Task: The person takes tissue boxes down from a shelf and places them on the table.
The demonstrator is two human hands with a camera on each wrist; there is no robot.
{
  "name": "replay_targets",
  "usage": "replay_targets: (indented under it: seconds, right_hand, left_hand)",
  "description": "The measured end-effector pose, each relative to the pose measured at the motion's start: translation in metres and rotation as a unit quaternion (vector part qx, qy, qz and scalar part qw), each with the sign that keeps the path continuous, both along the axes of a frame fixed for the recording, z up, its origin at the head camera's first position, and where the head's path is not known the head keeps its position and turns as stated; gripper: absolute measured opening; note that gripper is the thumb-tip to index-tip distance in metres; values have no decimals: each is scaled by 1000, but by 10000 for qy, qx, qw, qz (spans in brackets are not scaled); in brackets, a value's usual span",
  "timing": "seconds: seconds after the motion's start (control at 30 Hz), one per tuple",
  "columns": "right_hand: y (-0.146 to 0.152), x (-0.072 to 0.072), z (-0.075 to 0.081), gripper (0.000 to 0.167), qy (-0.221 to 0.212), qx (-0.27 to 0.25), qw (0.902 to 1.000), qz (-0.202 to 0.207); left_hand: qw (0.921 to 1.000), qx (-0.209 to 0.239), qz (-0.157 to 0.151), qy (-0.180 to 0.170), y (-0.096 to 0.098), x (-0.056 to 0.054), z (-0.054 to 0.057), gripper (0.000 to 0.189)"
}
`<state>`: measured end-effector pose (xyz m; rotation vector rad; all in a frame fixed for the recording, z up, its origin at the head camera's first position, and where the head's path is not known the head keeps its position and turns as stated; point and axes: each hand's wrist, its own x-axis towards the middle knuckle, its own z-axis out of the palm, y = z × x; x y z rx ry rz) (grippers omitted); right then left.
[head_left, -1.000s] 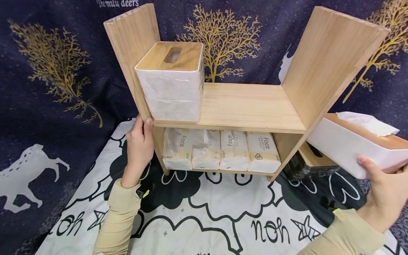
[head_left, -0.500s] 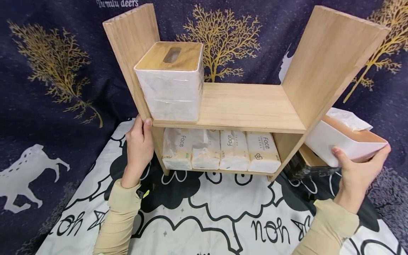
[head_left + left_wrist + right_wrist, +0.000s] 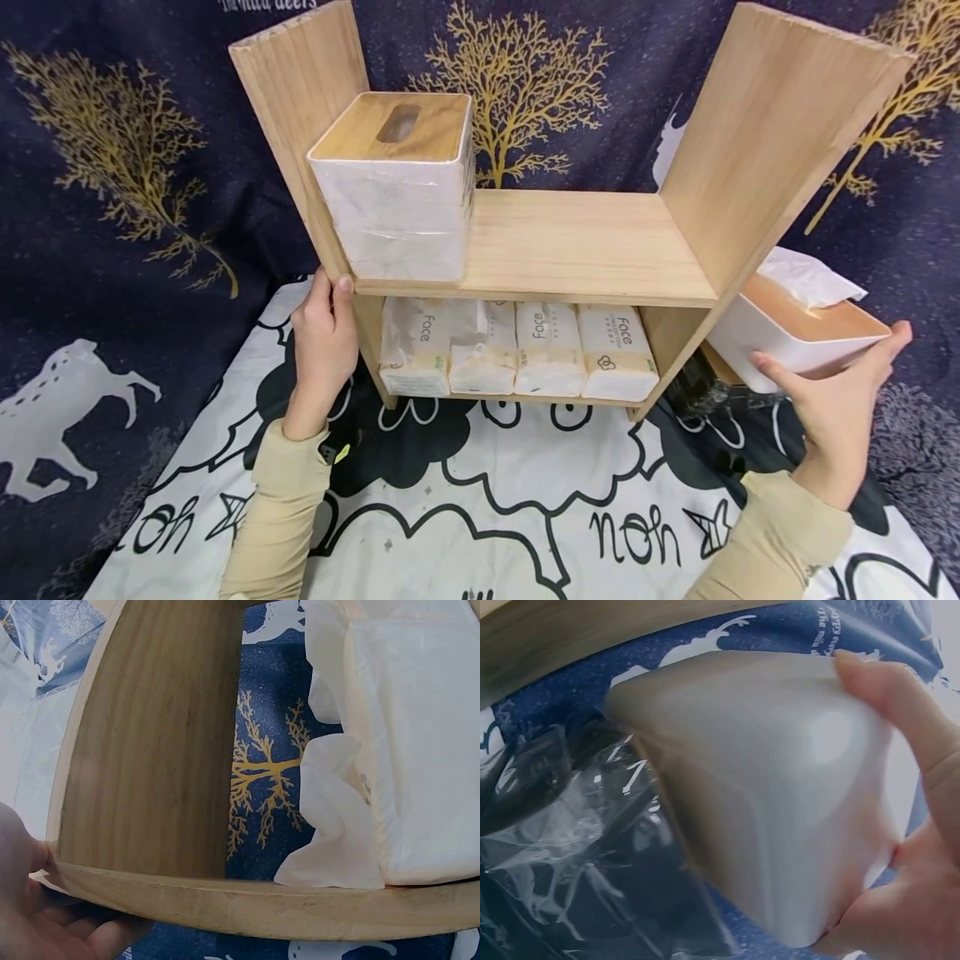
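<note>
Right grip (image 3: 836,408) clasps the white, wood-topped tissue box (image 3: 787,346), now nearer the pale wooden shelf (image 3: 585,246) our left grip (image 3: 324,346) holds; stowing looks unfinished.

A person wears long beige sleeves, the left sleeve (image 3: 273,521) and right sleeve (image 3: 772,554) ending in loose cuffs (image 3: 291,462) behind the bare left hand (image 3: 322,350) and right hand (image 3: 836,408). Creases line the fabric farther back. Just behind the left hand, beside its cuff, sits a small black fitting (image 3: 327,452) with a yellow-green tab (image 3: 342,453).
</note>
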<state>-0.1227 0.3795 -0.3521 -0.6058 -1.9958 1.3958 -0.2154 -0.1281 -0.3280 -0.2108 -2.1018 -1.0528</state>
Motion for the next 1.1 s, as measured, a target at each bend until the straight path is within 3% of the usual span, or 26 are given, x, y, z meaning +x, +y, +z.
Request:
replay_targets:
  seconds: [0.07, 0.37, 0.6, 0.9, 1.03, 1.1]
  right_hand:
    - [0, 0, 0, 130, -326, 179, 9993, -2]
    - [-4, 1, -3, 135, -790, 363, 9960, 226]
    - [-3, 2, 6, 134, -1590, 503, 9844, 560]
    - [-5, 10, 14, 134, -2121, 523, 9723, 831]
    - [-11, 19, 26, 130, -2328, 692, 9685, 543]
    - [-19, 23, 33, 126, -2090, 704, 9753, 95]
  left_hand:
    - [10000, 16, 21, -4, 0, 1, -1, 36]
    - [9999, -1, -14, 113, -1, 0, -4, 35]
    - [9998, 100, -119, 160, -2, 0, -1, 34]
    - [9998, 69, -143, 132, -2, 0, -1, 39]
    - [9998, 57, -149, 132, -3, -1, -1, 36]
    - [9998, 45, -154, 132, -3, -1, -1, 36]
